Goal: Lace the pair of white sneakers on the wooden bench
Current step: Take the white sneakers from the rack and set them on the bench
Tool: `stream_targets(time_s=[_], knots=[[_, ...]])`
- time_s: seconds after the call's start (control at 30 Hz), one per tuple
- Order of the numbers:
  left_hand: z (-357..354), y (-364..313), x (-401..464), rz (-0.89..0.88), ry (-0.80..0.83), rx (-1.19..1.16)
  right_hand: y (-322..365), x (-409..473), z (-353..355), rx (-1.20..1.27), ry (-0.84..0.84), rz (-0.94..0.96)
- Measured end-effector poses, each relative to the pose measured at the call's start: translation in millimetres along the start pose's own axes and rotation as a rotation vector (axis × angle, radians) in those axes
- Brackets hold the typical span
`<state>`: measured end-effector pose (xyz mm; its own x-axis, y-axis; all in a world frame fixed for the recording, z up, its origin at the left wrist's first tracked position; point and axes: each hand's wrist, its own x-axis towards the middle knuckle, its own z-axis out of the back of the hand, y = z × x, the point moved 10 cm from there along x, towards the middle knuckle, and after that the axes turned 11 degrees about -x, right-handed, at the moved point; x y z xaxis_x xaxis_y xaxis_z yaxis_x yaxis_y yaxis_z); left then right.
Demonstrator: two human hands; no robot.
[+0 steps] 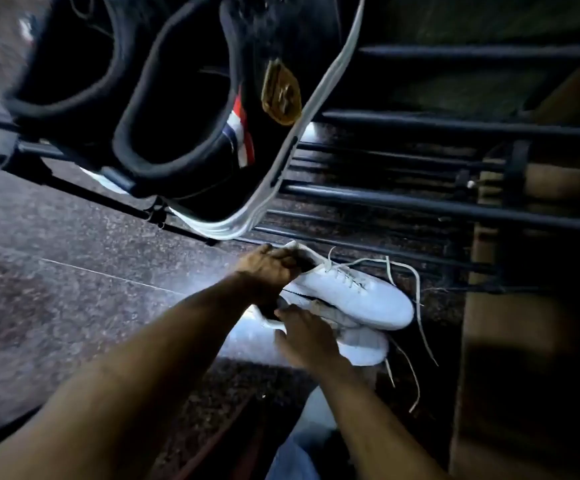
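Observation:
Two white sneakers lie on the dark speckled floor beside a black metal shoe rack. The upper sneaker points right, with loose white laces trailing off its toe side. My left hand grips its heel collar. The lower sneaker lies partly under the upper one. My right hand rests on its heel end with fingers curved over the opening. Its laces hang loose toward the bottom right.
The black metal shoe rack with horizontal bars fills the upper right. A pair of black sneakers with white soles sits on it at the upper left. A brown wooden piece stands at the right. Stone floor spreads at the left.

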<state>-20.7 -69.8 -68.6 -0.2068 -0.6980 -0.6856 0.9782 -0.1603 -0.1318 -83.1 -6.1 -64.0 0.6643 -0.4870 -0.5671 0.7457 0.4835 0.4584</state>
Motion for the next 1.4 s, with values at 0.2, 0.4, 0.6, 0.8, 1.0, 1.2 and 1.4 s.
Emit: stream_targets(time_s=[0.2, 0.4, 0.6, 0.8, 1.0, 1.2, 1.4], knots=[[-30, 0, 35, 0.000, 0.084, 0.079, -5, 26, -42, -0.320, -0.077, 0.019], [-43, 8, 42, -0.009, 0.082, 0.062, 5, 31, -54, -0.458, -0.025, 0.033], [-28, -50, 14, -0.038, 0.041, -0.053, -22, -50, -25, -0.575, -0.122, 0.096], [59, -120, -46, 0.027, 0.037, -0.166, -45, -143, 47, -0.614, 0.154, 0.178], [149, -133, -133, 0.164, 0.105, -0.309, 4, -237, 158, -0.677, 0.106, 0.196], [249, -154, -248, 0.277, 0.078, -0.307, 81, -339, 263, -0.791, -0.125, 0.359], [325, -184, -328, 0.221, 0.029, -0.403, 109, -413, 337, -0.915, -0.207, 0.308]])
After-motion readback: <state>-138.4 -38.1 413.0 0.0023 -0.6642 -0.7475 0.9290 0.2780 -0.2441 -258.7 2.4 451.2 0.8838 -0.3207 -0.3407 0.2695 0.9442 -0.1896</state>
